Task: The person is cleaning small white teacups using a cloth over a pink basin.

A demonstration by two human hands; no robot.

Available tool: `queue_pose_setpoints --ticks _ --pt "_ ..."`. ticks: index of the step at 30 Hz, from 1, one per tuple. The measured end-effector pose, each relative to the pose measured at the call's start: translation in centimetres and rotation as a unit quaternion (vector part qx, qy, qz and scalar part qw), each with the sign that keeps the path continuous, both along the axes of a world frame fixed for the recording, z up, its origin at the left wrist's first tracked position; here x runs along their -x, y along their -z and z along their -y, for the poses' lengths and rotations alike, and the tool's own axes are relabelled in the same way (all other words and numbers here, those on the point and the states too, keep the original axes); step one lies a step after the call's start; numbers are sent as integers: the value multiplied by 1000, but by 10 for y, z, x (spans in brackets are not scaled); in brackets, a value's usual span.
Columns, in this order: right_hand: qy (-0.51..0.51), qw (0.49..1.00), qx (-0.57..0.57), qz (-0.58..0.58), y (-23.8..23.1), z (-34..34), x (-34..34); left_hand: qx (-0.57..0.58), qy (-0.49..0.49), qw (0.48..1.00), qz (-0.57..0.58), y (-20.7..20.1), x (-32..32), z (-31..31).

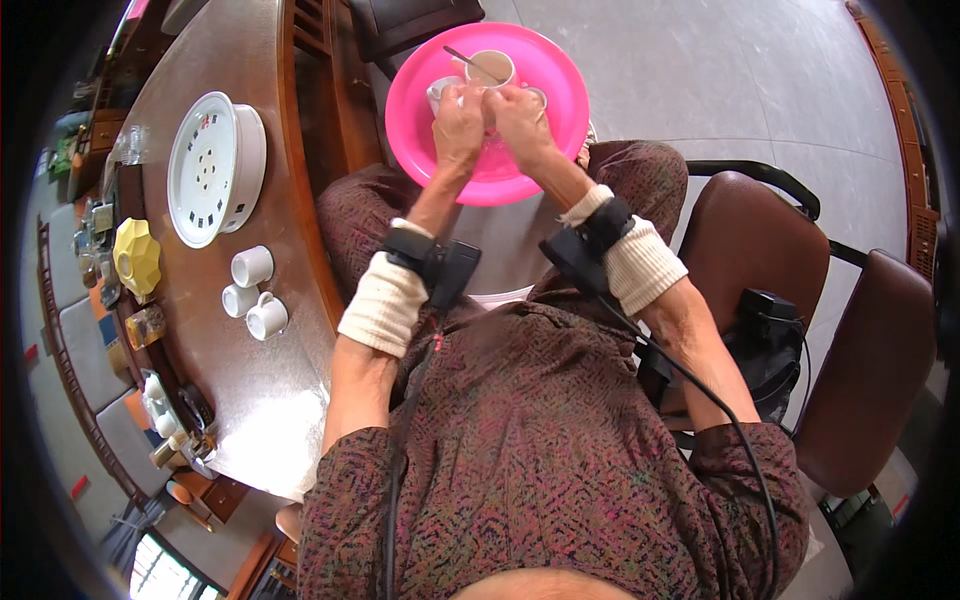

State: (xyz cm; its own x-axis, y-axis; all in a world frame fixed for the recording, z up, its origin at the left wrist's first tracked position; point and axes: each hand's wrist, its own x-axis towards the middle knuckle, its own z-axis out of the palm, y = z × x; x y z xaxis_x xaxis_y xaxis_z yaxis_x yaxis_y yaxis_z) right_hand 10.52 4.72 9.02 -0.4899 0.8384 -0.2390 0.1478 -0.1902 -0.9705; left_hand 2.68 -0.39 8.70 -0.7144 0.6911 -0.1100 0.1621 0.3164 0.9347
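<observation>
Both my hands are over a pink basin (405, 150) in front of my knees. My left hand (458, 128) has its fingers bent and pinched beside a white cup (440, 90). Close against it, my right hand (520, 120) also has curled fingers, near another white cup (538, 97) mostly hidden behind them. Whatever the fingertips hold is too small and covered to make out. Just beyond the fingers stands a white mug (497, 64) of pale, cloudy contents, with a metal spoon (462, 56) leaning in it.
On the wooden table (215, 370) to my left are three white mugs (252, 267), a round white tea tray (205, 170) and a yellow faceted object (136, 258). Brown chairs (755, 235) stand at my right, one bearing a black bag (765, 350). Black cables run along my arms.
</observation>
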Motion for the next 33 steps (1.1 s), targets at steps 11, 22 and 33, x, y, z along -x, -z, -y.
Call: queue_pose_setpoints --ticks 11,22,33 --pt "-83 931 -351 56 -18 8 -8 -14 -55 926 373 -26 13 2" --pt "-71 943 -325 10 -73 33 1 -175 -77 923 333 -61 25 14" --pt "-15 947 -322 -4 -123 42 8 -309 15 947 -88 -106 17 26"
